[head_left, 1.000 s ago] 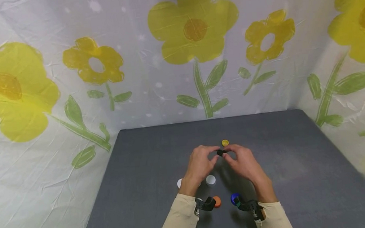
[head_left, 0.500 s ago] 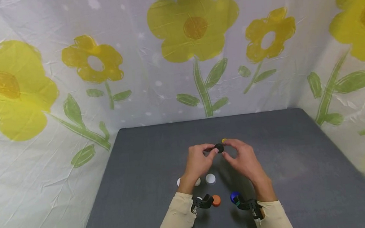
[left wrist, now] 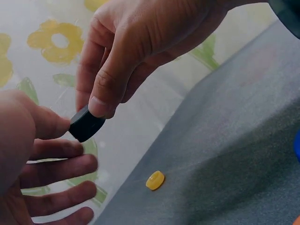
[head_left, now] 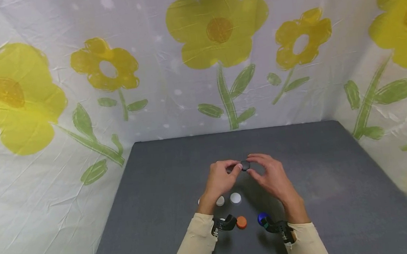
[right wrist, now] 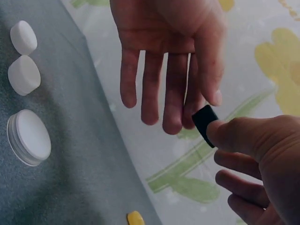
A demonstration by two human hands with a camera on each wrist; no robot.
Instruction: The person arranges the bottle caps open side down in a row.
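Observation:
A small black bottle cap [head_left: 245, 165] is held up above the dark table between both hands. From the left, my left hand [head_left: 220, 181] pinches its edge with thumb and index finger. My right hand [head_left: 273, 177] grips the cap's right side. In the left wrist view, the right thumb lies across the cap [left wrist: 85, 124], while the left thumb tip meets its edge. The right wrist view has the cap [right wrist: 205, 123] under the right thumb, with the left hand's other fingers stretched out straight.
A yellow cap [left wrist: 155, 180] lies on the table [left wrist: 225, 154], hidden behind the right fingers in the head view. Nearer sit white caps [head_left: 235, 198], an orange cap [head_left: 241, 222] and a blue cap [head_left: 263, 219], some partly covered by the forearms. A flowered cloth [head_left: 173, 117] hangs behind.
The black cap turned from nearly edge-on to face the head camera, then tilted again. The hands stayed almost in place, the right fingers shifting up slightly and covering the yellow cap.

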